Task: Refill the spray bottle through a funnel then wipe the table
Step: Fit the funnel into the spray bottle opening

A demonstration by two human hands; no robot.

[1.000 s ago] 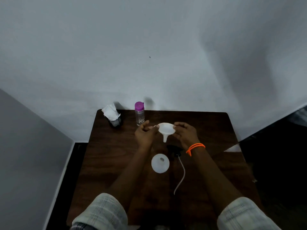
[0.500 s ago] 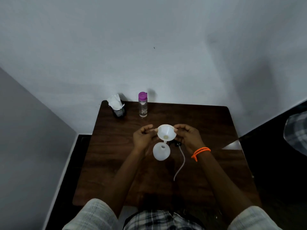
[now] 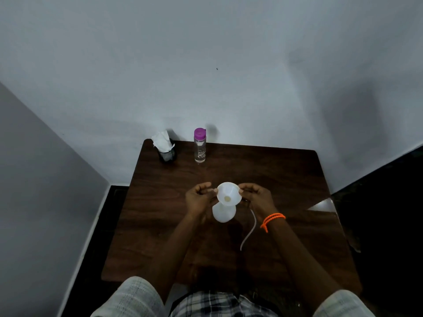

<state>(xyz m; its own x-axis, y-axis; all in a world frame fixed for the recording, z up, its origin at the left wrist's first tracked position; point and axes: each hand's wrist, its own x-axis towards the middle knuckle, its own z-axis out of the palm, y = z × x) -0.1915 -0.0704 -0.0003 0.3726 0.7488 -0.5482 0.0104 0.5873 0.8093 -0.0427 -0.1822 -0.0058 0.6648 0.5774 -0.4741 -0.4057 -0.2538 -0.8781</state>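
Note:
A white funnel [image 3: 229, 194] sits with its spout in the neck of the white spray bottle [image 3: 223, 213], which stands uncapped at the middle of the dark wooden table [image 3: 286, 179]. My left hand [image 3: 198, 199] pinches the funnel's left rim and my right hand [image 3: 256, 196] pinches its right rim. The spray head lies mostly hidden behind my right hand; its thin dip tube [image 3: 250, 229] trails toward me on the table. A clear water bottle with a purple cap [image 3: 199, 145] stands at the table's far edge.
A black cup holding white tissues [image 3: 165, 147] stands at the table's far left corner. Walls close in behind and to the left. The floor to the right is dark, with a pale triangular patch [image 3: 322, 205] at the table's right edge.
Both hands carried the funnel from above the table down and toward me, and its spout now sits in the spray bottle's neck. The camera tilted, so the view shifted.

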